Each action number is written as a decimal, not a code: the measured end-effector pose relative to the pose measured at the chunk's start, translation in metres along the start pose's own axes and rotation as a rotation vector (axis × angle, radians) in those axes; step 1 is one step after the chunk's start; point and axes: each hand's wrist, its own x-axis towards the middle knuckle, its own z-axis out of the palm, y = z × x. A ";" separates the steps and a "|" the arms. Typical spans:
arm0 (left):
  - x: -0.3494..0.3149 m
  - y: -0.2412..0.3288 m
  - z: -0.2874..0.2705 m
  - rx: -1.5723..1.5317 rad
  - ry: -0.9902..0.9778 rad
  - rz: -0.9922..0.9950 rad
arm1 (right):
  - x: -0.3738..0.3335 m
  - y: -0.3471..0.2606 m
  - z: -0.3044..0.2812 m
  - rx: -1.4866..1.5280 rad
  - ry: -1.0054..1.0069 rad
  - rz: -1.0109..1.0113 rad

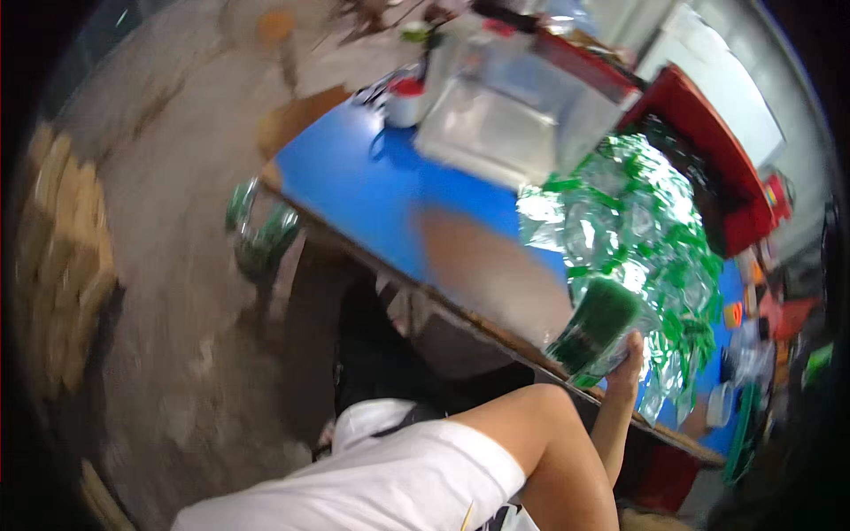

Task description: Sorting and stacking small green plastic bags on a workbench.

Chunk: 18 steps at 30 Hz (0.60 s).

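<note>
Head view: One right hand (625, 365) grips one green bundle (599, 326) at the near edge of one blue table (376, 190), some fingers hidden; the left hand is out of sight. A loose hold could send the bundle over that edge. Beyond: one clear-and-green plastic pile (620, 226), its pieces too blurred to count, one translucent bin (487, 128), one red-topped white cup (405, 106).

Probably a workshop: blue worktable (350, 173), plastic heap (642, 217).

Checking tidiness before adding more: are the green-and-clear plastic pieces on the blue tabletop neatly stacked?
No, the plastic pieces lie in a jumbled, overlapping heap on the tabletop.
</note>
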 end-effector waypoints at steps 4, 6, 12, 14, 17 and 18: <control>-0.036 0.046 -0.027 -0.113 0.274 -0.107 | 0.012 -0.005 0.007 -0.099 -0.122 0.040; -0.054 0.050 -0.034 -0.181 0.315 -0.133 | 0.013 -0.001 0.019 -0.170 -0.087 0.036; -0.040 0.035 -0.024 -0.578 0.231 -0.175 | -0.010 -0.009 -0.005 -0.262 0.063 0.182; -0.051 0.058 -0.085 -0.705 0.136 -0.233 | -0.005 -0.001 0.031 -0.255 0.039 0.163; -0.094 0.047 -0.142 -0.112 0.203 -0.414 | -0.025 -0.010 0.016 -0.225 0.099 0.148; -0.112 0.058 -0.164 0.249 0.421 -0.292 | -0.032 -0.017 0.010 -0.196 0.109 0.092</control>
